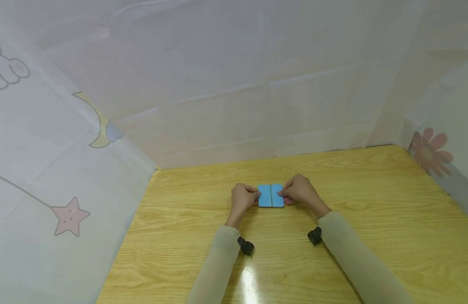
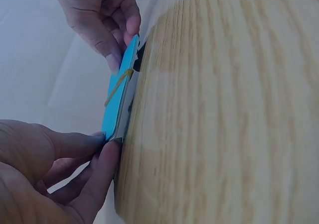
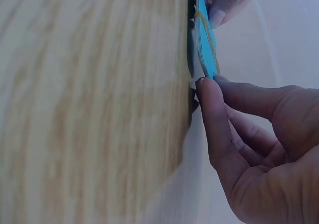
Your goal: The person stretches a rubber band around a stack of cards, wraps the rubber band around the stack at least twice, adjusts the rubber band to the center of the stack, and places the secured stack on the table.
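Note:
A thin, flat blue stack of what look like cards [image 1: 264, 197] has a yellowish rubber band [image 1: 271, 196] round its middle. My left hand [image 1: 243, 196] pinches its left edge, thumb on top and fingers beneath. At the opposite edge, my right hand [image 1: 299, 189] pinches it the same way. In the left wrist view the stack [image 2: 113, 109] shows several thin layers at its side, blue uppermost. The right wrist view has the band [image 3: 209, 40] crossing the blue face. Its underside is mostly hidden.
The stack is over the far half of a wood-grain table [image 1: 180, 236]. A pale cloth wall [image 1: 226, 122] rises behind the table's back edge, with printed side panels left and right. Small black cameras [image 1: 246, 245] sit at both wrists.

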`<state>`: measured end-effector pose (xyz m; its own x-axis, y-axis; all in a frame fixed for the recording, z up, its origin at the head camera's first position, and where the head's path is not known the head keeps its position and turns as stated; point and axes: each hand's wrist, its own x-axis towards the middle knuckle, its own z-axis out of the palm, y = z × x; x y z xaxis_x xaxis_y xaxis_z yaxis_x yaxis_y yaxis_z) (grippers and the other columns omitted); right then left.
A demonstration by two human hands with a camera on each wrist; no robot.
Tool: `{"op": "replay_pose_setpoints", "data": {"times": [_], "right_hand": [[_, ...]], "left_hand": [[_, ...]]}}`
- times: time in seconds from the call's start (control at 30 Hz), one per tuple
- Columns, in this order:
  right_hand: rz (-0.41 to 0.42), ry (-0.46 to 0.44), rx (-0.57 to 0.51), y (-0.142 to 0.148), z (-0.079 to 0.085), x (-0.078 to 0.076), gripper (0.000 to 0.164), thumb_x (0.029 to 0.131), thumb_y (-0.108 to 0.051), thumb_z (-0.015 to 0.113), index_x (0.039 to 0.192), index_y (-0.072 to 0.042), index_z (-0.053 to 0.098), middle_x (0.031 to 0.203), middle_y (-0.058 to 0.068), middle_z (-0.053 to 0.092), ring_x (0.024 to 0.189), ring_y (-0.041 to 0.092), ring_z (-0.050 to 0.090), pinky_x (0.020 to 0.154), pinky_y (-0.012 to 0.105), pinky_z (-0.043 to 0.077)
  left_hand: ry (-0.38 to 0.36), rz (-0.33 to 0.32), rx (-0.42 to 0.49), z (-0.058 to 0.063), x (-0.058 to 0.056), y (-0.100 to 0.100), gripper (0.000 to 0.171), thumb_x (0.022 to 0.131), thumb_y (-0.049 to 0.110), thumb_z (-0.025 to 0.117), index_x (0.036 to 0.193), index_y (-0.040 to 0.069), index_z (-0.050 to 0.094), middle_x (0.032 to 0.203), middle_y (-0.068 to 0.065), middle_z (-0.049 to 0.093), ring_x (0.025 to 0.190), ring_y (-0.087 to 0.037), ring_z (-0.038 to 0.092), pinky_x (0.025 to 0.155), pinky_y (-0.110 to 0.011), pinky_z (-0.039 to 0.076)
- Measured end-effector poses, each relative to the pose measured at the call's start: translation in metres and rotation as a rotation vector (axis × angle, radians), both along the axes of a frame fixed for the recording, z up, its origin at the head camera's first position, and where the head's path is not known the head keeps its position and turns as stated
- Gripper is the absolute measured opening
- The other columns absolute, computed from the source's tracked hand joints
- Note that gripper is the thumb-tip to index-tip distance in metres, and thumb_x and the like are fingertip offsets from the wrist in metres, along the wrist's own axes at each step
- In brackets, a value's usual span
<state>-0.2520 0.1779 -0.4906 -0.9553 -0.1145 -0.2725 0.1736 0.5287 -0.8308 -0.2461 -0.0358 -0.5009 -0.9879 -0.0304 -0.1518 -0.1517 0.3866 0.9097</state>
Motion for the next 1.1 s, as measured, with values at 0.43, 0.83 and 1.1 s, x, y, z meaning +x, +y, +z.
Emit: {"op": "replay_pose_setpoints", "data": {"times": [0.43,0.83,1.1], "right_hand": [[0.027,0.024,0.098,0.004,-0.004,0.001,0.021,0.091,-0.019,0.083,0.081,-0.001,0.080,0.062,0.004,0.072,0.054,0.011,0.067,0.058,0.027,0.060],[0.055,0.003,0.059,0.008,-0.002,-0.001,0.020,0.094,-0.017,0.080,0.086,0.002,0.079,0.064,0.003,0.072,0.055,0.011,0.069,0.059,0.028,0.063],[0.078,0.013,0.046,0.014,-0.001,-0.001,0.022,0.096,-0.019,0.078,0.090,0.002,0.078,0.069,0.006,0.074,0.059,0.013,0.071,0.061,0.029,0.064]], "left_hand": [[-0.007,0.028,-0.065,-0.003,0.001,0.007,0.006,0.092,0.004,0.080,0.092,-0.001,0.083,0.094,-0.016,0.081,0.068,-0.016,0.077,0.062,-0.027,0.065],[0.030,-0.007,-0.094,0.000,0.001,0.002,0.008,0.090,0.005,0.081,0.086,-0.001,0.083,0.087,-0.015,0.081,0.063,-0.016,0.076,0.061,-0.027,0.065],[0.006,-0.033,-0.096,0.002,-0.001,-0.003,0.007,0.091,0.006,0.080,0.088,0.000,0.083,0.090,-0.014,0.081,0.067,-0.017,0.076,0.063,-0.027,0.065]]}}
